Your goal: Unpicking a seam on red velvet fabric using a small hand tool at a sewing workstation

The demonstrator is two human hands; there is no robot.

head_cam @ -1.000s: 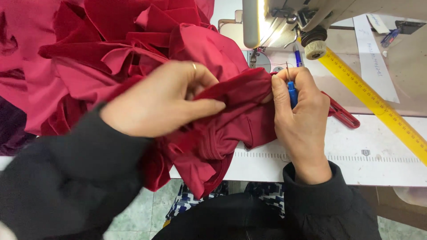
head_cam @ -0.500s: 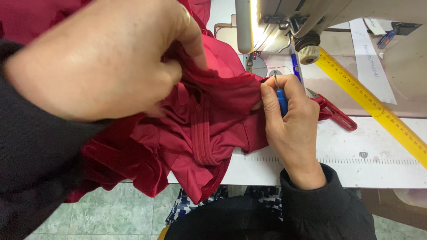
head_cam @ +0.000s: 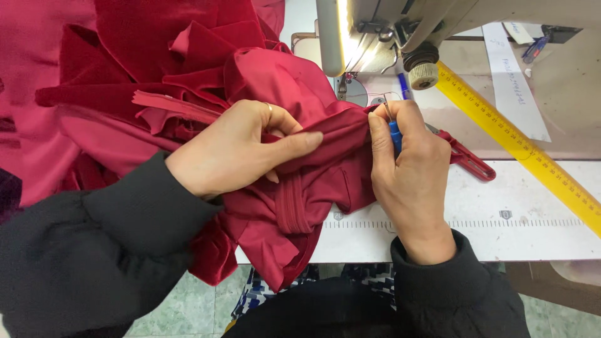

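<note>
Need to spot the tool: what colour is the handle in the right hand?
Blue handle, gripped in the right hand; head view.

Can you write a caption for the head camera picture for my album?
Two hands, left and right, grip red cloth beside a sewing machine.
</note>
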